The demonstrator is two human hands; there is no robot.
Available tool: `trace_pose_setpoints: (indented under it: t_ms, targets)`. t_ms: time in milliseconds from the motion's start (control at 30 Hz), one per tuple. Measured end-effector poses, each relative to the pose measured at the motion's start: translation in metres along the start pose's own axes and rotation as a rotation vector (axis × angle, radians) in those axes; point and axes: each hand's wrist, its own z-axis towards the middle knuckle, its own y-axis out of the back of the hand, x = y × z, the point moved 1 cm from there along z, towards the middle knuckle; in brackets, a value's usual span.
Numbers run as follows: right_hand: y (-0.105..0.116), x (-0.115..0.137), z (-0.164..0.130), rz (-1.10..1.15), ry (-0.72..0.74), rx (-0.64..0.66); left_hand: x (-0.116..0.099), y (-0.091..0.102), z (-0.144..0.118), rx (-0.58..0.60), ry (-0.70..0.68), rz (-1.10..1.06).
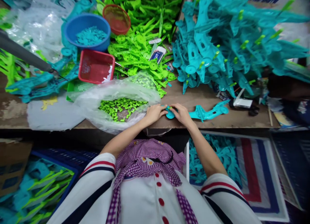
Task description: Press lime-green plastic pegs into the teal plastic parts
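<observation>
A long turquoise plastic part [209, 113] lies along the front of the workbench, its rounded end between my two hands. My left hand [153, 114] is closed, with fingertips at the left side of that end. From the other side my right hand [182, 114] grips the part, and its body runs out to the right beyond the hand. A bit of bright green shows between the fingertips; its shape is too small to make out. Just left of my left hand, an open clear plastic bag [84, 101] holds many small green plastic pieces [118, 108].
Behind the bag are a red basket [83, 67], a blue basin [66, 32] and an orange-red basket [121, 11]. Green parts [142, 46] pile up at the back; turquoise parts [205, 53] are heaped on the right. Below the bench stands a white-rimmed crate [278, 185].
</observation>
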Motion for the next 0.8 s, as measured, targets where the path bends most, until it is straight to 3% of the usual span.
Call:
trace_pose_setpoints:
  t_ms: [100,167,267,333,433,500,633,800]
  targets:
    - [-0.003,0.004,-0.002,0.050,-0.018,-0.054,-0.003,0.008,-0.002,-0.091,0.013,-0.377]
    - [-0.002,0.014,-0.002,0.035,-0.039,-0.101,-0.006,0.017,-0.006,-0.146,0.124,-0.720]
    - [0.004,0.045,0.009,0.008,-0.084,-0.257,-0.012,0.029,-0.013,-0.139,0.343,-1.198]
    - [0.009,0.074,0.023,0.084,-0.070,-0.297,-0.014,0.036,-0.013,-0.131,0.445,-1.398]
    - [0.007,0.114,0.048,0.245,0.032,-0.127,-0.014,0.046,-0.010,-0.221,0.525,-1.468]
    - [0.003,0.127,0.057,0.295,0.079,0.001,-0.014,0.052,-0.009,-0.265,0.523,-1.441]
    - [-0.005,0.122,0.047,0.334,0.080,0.088,-0.017,0.055,-0.018,-0.163,0.501,-1.420]
    - [0.003,0.112,0.024,0.241,0.057,0.027,-0.032,0.048,-0.024,-0.115,0.492,-1.396]
